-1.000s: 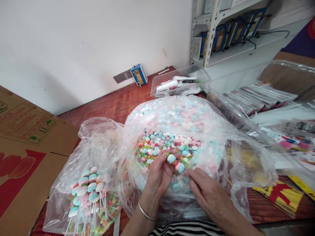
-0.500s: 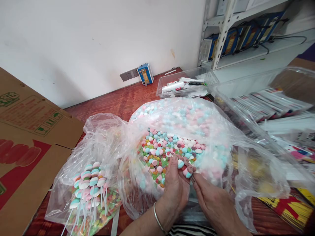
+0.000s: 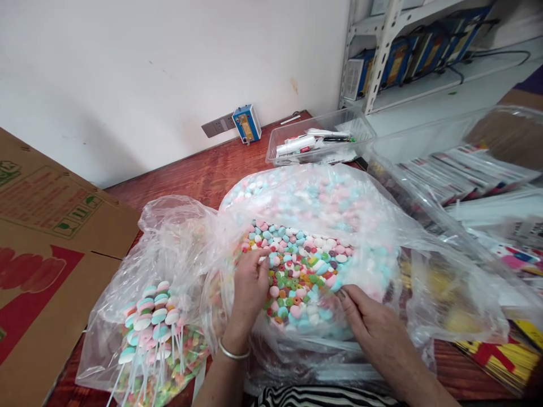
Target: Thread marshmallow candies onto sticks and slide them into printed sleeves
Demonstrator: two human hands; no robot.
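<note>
A large clear plastic bag lies open in front of me, full of pastel round candies in pink, blue and white, mixed with small colourful ring candies. At the opening's left side, my left hand is closed among the candies, thumb and forefinger nearly together; what they pinch is unclear. My right hand is at the right side, thumb and forefinger pinched beside pink and blue candies; whatever it holds is hidden. Left of the bag, stacked candies on white sticks rest on another plastic bag containing ring candies.
A cardboard box stands at the left. Behind the candy are a clear tray with packets and a small blue device by the wall socket. At right, a clear bin holds printed packs, with yellow packs below.
My hands have separated. The left moved left and up from the cluster of candies it held, to the opening's left side; the right shifted slightly right. Some candies between them are blurred.
</note>
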